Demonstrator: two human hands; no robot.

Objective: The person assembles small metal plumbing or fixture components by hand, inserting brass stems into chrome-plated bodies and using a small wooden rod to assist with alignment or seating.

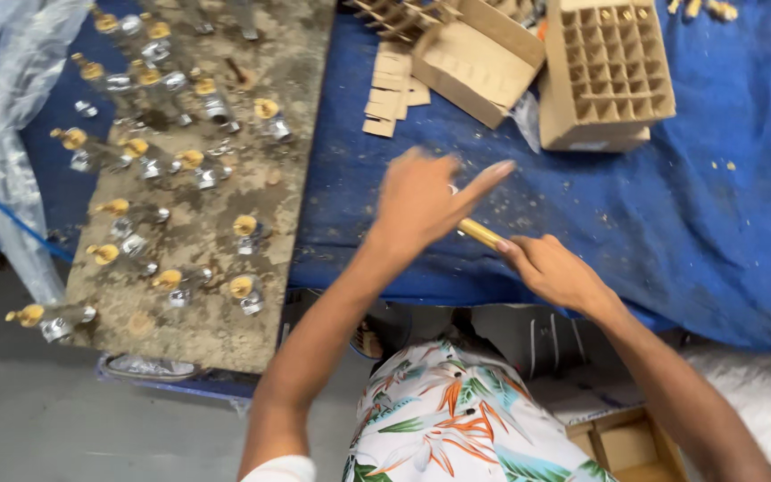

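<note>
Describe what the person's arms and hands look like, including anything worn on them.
Both forearms are bare, with no gloves, rings or watch visible on the left hand or right hand. A white sleeve edge shows at the left upper arm. The left hand is motion-blurred.

A blue cloth [689, 232] carries cardboard boxes [607, 71] and a board [225, 223] of small bottles [244, 287].

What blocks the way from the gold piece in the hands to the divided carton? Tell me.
Nothing visible blocks it. The gold piece sits between the left hand and right hand; only bare blue cloth lies before the divided carton.
</note>
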